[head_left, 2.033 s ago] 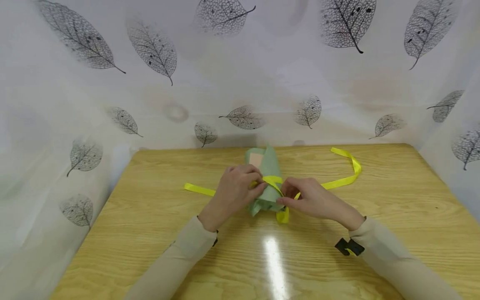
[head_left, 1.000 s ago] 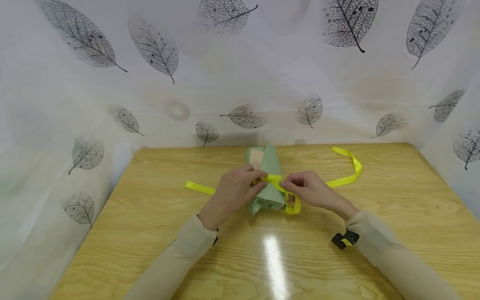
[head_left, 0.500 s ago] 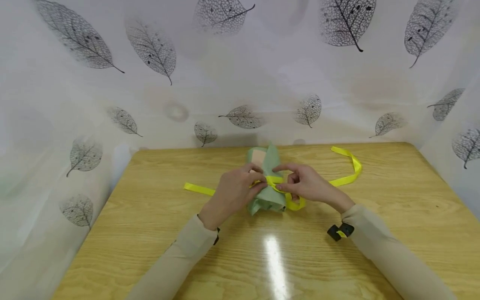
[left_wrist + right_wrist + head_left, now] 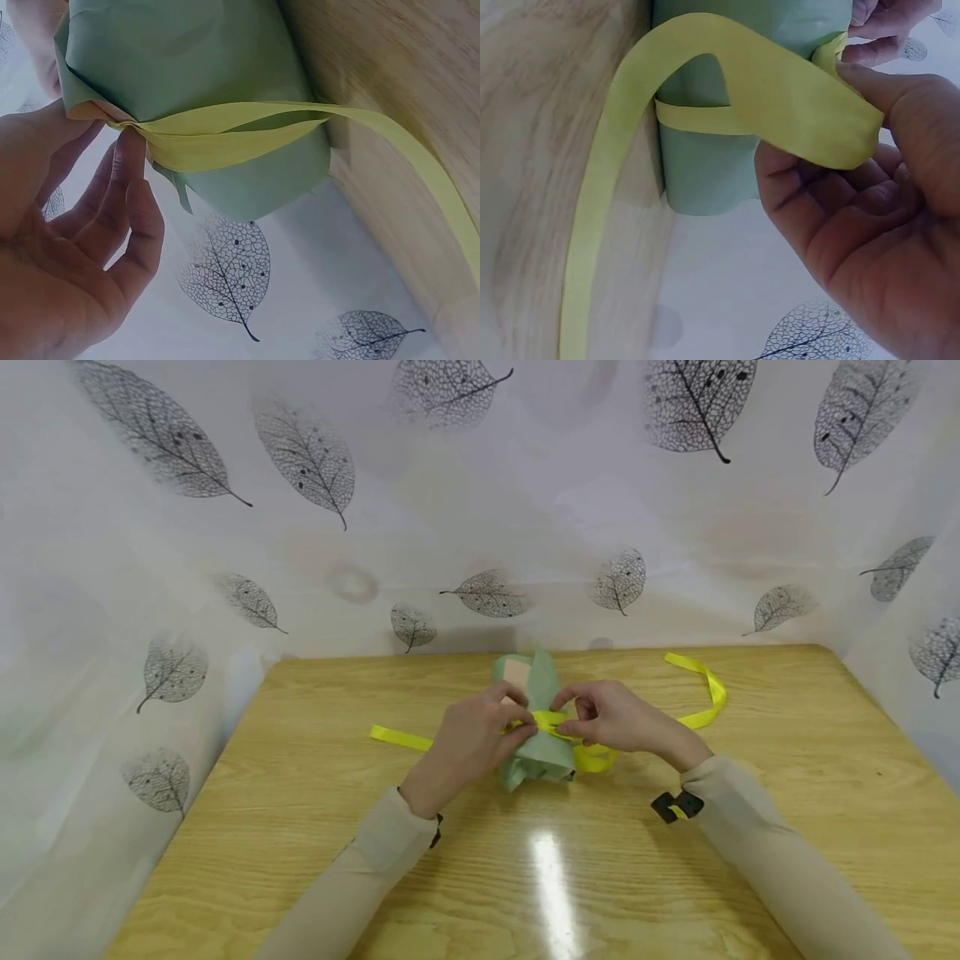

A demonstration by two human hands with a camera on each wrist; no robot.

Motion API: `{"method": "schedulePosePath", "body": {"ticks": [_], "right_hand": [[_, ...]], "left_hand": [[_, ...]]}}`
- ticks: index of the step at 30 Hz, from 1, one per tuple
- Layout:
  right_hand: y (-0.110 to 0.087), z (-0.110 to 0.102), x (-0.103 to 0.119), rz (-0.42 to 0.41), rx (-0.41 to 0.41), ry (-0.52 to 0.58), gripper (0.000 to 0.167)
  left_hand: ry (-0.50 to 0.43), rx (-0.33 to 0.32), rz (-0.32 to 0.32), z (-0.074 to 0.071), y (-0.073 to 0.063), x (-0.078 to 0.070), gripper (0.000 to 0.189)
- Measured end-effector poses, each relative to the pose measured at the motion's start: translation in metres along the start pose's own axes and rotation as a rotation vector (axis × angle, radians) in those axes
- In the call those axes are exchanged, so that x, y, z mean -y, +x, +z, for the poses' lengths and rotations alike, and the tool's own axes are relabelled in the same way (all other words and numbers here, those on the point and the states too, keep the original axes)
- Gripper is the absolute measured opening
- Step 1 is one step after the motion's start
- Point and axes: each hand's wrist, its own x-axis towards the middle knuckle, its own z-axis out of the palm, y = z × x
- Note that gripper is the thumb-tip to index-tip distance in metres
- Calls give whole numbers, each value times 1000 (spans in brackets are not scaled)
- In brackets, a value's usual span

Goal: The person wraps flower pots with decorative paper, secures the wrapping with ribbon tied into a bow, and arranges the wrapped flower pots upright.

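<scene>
A bundle wrapped in green paper (image 4: 536, 760), with a pale strip showing at its far left, rests on the table. Yellow ribbon (image 4: 551, 720) runs around its middle. My left hand (image 4: 472, 735) pinches the gathered ribbon at the front of the wrap; in the left wrist view the bands (image 4: 225, 142) spread from those fingertips. On the right, my right hand (image 4: 618, 718) holds a ribbon loop between thumb and fingers, close to the gathered spot. The right wrist view shows this wide loop (image 4: 802, 105) crossing in front of the thumb and fingers.
One ribbon tail (image 4: 401, 737) lies left of the bundle, and a longer curled tail (image 4: 716, 693) reaches toward the back right. The wooden table (image 4: 337, 843) ends at a pale cloth (image 4: 480, 527) printed with leaves.
My right hand has risen from the bundle's lower right corner to the ribbon's gathered spot. The hanging ribbon loop has shifted right and up. My left hand stays at the same place.
</scene>
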Motion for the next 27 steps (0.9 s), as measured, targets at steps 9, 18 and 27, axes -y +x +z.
{"method": "schedulePosePath", "body": {"ticks": [9,18,27], "right_hand": [[2,-2,4,-130,-6,-160,1],[-2,7,7,-232,-119,-169,9],[-5,6,10,-201,-168,-130,15]], "left_hand": [[-10,0,-6,-1,1,-1,10],[13,6,-8,1,1,-1,11],[14,41,-29,-2,3,-3,11]]}}
